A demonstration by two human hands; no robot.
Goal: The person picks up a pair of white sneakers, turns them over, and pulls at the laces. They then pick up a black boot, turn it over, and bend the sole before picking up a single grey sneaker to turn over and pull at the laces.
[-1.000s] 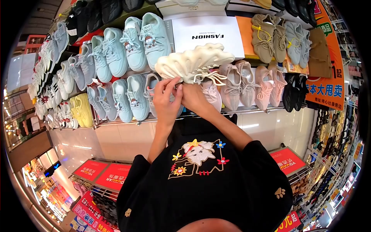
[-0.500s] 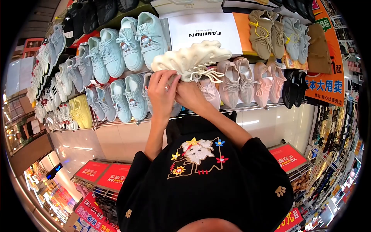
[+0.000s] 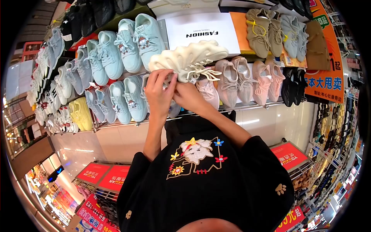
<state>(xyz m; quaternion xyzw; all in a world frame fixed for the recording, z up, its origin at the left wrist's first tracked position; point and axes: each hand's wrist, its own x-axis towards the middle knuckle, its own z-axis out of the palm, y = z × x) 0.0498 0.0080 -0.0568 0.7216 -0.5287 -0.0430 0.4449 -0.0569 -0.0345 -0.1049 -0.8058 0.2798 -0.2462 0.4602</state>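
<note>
Cream sneaker (image 3: 189, 58) at 12 o'clock: left hand (image 3: 159, 94) pinches collar, right hand (image 3: 188, 97) cups underside; best support sole firmly.

Slanted metal wall racks (image 3: 251, 107) carry rows of mint, grey, yellow and pink display sneakers (image 3: 110, 52) beside an orange sale banner (image 3: 328, 83). Below, glossy cream floor tiles (image 3: 116, 141) reflect bright light near red shelf signs (image 3: 104, 176).

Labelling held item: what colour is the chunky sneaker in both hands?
Cream all over, the chunky wavy-soled sneaker, laces included. Head view shows it best.
</note>
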